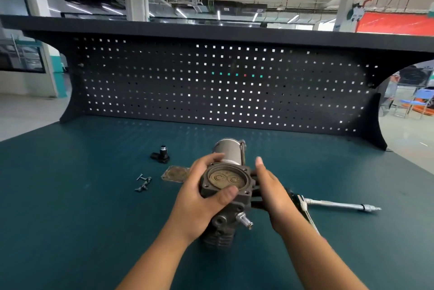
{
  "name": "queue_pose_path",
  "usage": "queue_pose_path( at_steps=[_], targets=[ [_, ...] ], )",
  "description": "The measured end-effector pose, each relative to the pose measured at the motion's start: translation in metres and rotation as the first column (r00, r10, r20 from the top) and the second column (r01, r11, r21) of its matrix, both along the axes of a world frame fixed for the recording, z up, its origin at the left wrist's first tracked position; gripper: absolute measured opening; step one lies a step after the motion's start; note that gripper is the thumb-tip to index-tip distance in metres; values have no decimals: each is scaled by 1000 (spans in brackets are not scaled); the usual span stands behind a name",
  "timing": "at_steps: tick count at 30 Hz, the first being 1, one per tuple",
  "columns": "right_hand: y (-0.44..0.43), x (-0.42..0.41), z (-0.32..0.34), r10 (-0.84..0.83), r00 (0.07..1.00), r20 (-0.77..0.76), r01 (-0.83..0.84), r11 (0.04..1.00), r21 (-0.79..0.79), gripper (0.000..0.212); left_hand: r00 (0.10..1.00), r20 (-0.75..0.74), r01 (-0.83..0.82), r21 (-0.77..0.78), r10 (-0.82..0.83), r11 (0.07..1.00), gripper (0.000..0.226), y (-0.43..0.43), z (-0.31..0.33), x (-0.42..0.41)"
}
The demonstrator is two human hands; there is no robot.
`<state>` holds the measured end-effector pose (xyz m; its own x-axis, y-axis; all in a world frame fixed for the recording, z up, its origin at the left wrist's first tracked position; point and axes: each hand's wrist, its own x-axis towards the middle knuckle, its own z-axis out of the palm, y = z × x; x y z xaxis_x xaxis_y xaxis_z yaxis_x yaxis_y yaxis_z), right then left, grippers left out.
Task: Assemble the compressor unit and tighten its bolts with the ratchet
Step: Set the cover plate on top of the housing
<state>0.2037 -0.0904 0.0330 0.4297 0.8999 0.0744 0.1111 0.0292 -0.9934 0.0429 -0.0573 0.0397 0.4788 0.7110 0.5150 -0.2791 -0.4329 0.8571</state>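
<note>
Head view: the compressor [225,180] stands on the teal worktop [70,207], open top facing up. The left hand [197,193] grips its top, fingers curled over the far edge and thumb on the near rim. The right hand [273,191], fingers straight, is at its right side. The ratchet [338,205] lies to the right. The bolts [143,183], a plate [175,173] and a black fitting [160,154] lie to the left.

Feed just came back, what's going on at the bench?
The left hand grips the compressor by its open top; the right hand rests flat against its side. The cover plate, bolts and a black fitting lie loose on the bench to the left, the ratchet to the right, untouched. The cover is not yet on.
</note>
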Motion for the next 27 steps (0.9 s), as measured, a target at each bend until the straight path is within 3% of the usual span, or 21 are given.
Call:
queue_pose_path(
  at_steps=[2, 3, 5, 7, 9, 10, 12, 13, 15, 17, 20, 23, 27],
  targets=[
    [-16, -8, -9, -21, 1000, 9, 17, 954, 298, 54, 1000, 15, -5, -9, 5, 1000, 81, 0, -3, 1],
    [-22, -11, -11, 17, 997, 74, -44, 924, 381, 63, 999, 33, 21, -11, -21, 1000, 82, 1, -5, 1],
    [-27, -13, -16, 101, 965, 242, -193, 897, 397, 92, 988, 114, 107, -55, -100, 993, 83, 3, -12, 0],
    [-29, -15, -14, 180, 939, 292, -284, 886, 368, 107, 980, 189, 90, -160, -59, 983, 67, 9, -22, -3],
    [-30, -19, -12, 236, 937, 256, -318, 879, 356, 113, 978, 62, -182, -231, 201, 956, 32, 24, -31, -8],
    [-30, -21, -13, 243, 940, 239, -318, 877, 361, 113, 938, -67, -347, -225, 341, 911, 16, 35, -37, -11],
    [-30, -20, -14, 232, 948, 219, -301, 876, 378, 113, 774, -423, -543, -60, 471, 838, 13, 60, -46, -20],
    [-30, -20, -15, 228, 950, 214, -296, 876, 380, 113, 652, -580, -553, 77, 489, 829, 17, 71, -51, -24],
    [-30, -21, -15, 217, 950, 226, -291, 880, 375, 113, 412, -731, -487, 329, 544, 809, 32, 92, -57, -25],
    [-33, -23, -12, 204, 946, 251, -288, 885, 366, 113, 307, -724, -425, 477, 618, 769, 46, 107, -59, -18],
    [-35, -22, -8, 185, 949, 255, -269, 897, 351, 115, 261, -740, -390, 506, 619, 769, 54, 125, -57, -1],
    [-34, -18, -11, 166, 952, 255, -252, 901, 353, 113, 176, -801, -416, 467, 573, 780, 50, 139, -60, 14],
    [-33, -16, -11, 166, 949, 269, -258, 898, 356, 112, 83, -787, -452, 517, 612, 727, 37, 146, -60, 18]
  ],
)
